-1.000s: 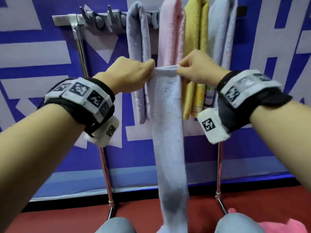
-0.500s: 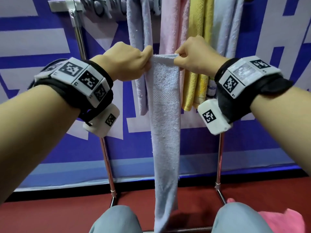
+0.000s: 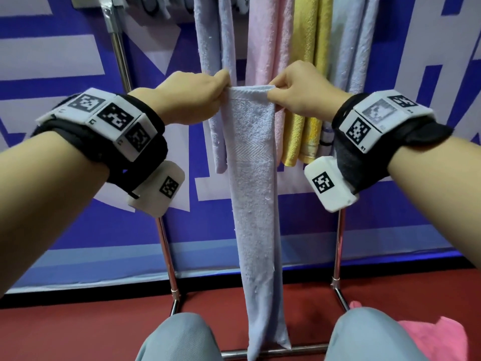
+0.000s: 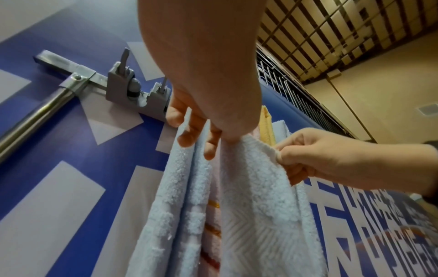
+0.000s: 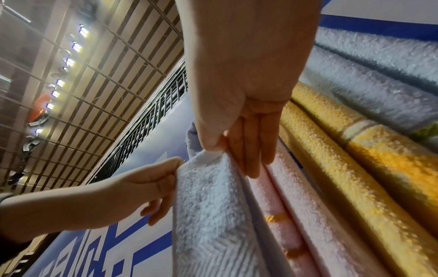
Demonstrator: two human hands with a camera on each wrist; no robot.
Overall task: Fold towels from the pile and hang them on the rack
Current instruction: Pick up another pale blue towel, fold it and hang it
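Two knees (image 3: 182, 337) at bottom of frame. In the centre, one folded pale blue towel (image 3: 253, 194), pinched at top corners by left hand (image 3: 192, 99) and right hand (image 3: 303, 91). Behind, four hung towels on one rack (image 3: 166, 246). Red floor (image 3: 78, 329), blue wall (image 3: 65, 225).

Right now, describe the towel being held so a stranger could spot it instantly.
Find the metal rack against the blue wall, hung with lavender, pink and yellow towels. In front of them, the left hand and right hand pinch the top corners of a pale lavender towel; unlike its neighbours, it hangs from fingers.
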